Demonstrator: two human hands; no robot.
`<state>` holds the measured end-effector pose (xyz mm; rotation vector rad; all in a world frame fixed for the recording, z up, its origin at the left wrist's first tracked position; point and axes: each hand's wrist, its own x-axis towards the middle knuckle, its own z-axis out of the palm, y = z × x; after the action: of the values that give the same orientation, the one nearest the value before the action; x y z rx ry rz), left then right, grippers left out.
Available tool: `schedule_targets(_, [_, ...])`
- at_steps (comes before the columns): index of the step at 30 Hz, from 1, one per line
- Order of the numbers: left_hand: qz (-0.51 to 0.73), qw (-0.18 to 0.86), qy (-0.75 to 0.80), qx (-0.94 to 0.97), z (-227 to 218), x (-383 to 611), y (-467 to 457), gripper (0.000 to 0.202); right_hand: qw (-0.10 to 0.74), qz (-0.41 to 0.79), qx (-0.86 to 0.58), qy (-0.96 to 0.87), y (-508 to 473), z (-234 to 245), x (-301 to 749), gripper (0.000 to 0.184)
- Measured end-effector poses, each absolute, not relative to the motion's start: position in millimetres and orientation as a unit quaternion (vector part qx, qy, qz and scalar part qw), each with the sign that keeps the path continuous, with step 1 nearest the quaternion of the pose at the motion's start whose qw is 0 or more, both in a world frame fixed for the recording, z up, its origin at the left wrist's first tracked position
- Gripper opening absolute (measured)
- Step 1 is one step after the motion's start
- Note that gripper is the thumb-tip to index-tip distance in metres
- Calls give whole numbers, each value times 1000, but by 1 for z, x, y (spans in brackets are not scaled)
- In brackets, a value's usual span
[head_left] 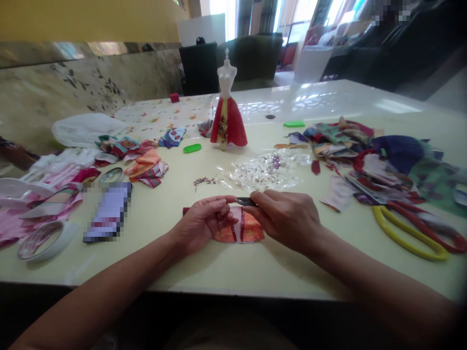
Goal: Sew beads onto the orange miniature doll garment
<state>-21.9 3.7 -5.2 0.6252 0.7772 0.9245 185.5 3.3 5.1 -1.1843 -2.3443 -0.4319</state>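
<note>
From the left, we have a tape roll (pixel 68 241) near the front of the table (pixel 219 272), with a flat lilac object (pixel 110 206), blurred out, just beside it. Orange cloth scraps (pixel 148 164) lie behind that, then a green case (pixel 192 148) and a scatter of small beads (pixel 206 181).

Our left hand (pixel 204 221) is turned partly palm up, forefinger stretched to the right and the other fingers curled; we cannot tell whether thumb and forefinger pinch anything. The dark tool (pixel 245 201) meets the end of that forefinger, or stops just short of it; we cannot tell which. Its long axis runs sideways, tip to the left, nearly in line with the forefinger. Beneath this meeting place, partly covered by our hands, an orange-red cloth piece (pixel 252 227) lies on the table, the part we see longer from side to side.

Farther back stands a white dress form (pixel 226 80) in a red skirt (pixel 237 121), and see-through plastic (pixel 251 177) strewn with bits lies nearer us.

Our right hand (pixel 288 214) pinches the tool between thumb and forefinger, its grip end lying within that hand. Farther right are a scrap pile (pixel 337 138) and yellow and red handles (pixel 382 224).
</note>
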Motion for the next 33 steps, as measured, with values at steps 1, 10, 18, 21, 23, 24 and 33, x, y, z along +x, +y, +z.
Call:
schedule_targets(1, [428,778,360,288,-5,-22,4,20,240,-161,-431,-855,3,5,185,32])
schedule_targets(10, [419,782,359,289,-6,-23,2,22,235,-185,-426,-854,3,6,186,34])
schedule_targets(18, [429,781,359,278,-3,-22,3,21,266,-187,-413,-851,5,4,187,33])
schedule_targets(21, [427,782,359,277,-3,-22,3,22,270,-207,-407,-848,6,3,187,32])
schedule_targets(23, [425,785,358,275,-3,-23,3,22,265,-220,-406,-846,6,3,187,32])
schedule_targets(24, [423,787,356,273,-3,-23,3,22,263,-226,-407,-845,6,4,187,32])
schedule_targets(33, [425,798,327,274,-6,-23,4,25,256,-242,-415,-839,4,6,187,32])
